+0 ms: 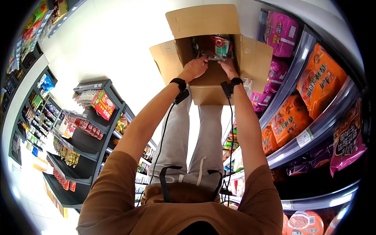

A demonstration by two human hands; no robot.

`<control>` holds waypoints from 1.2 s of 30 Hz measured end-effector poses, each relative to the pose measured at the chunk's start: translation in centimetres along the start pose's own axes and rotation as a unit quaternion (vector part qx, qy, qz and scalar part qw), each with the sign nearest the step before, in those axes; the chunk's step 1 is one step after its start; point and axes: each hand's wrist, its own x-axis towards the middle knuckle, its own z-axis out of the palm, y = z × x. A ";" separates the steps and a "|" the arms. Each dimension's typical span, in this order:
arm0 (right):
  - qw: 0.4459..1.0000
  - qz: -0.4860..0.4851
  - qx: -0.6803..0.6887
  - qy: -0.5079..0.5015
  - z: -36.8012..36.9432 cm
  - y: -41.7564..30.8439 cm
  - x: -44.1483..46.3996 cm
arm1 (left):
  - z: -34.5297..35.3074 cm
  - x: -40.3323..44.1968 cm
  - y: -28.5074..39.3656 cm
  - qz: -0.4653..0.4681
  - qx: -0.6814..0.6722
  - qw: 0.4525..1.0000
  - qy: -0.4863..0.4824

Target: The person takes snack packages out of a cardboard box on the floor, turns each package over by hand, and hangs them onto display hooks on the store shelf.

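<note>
An open cardboard box (202,17) stands in front of my legs with its flaps folded outward. Inside lies a shiny plastic-wrapped pack (221,47) with a green, white and red printed face. My left hand (196,67) reaches into the box, its fingers closed on the near left edge of the plastic. On the other side, my right hand (228,67) pinches the near right edge of the same pack. The fingertips are partly hidden by the plastic and shadow. What lies deeper in the box is too dark to tell.
Close on the right, a shelf (305,138) holds orange noodle packs (322,78) and purple packs (281,33). A dark rack (88,150) with hanging snack packets stands to the left. Cables (232,133) run from both wristbands toward my waist.
</note>
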 end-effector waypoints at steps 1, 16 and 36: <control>1.000 0.008 -0.004 0.008 0.0 0.2 0.7 | 0.0 0.1 -0.1 0.001 0.001 1.000 0.000; 0.988 -0.082 0.083 -0.106 -0.9 -5.6 -5.1 | -0.5 -0.6 -0.4 0.014 0.036 0.999 0.037; 0.972 -0.213 -0.071 -0.075 0.8 -11.2 -16.6 | -9.7 -6.9 2.2 0.048 0.023 0.997 -0.054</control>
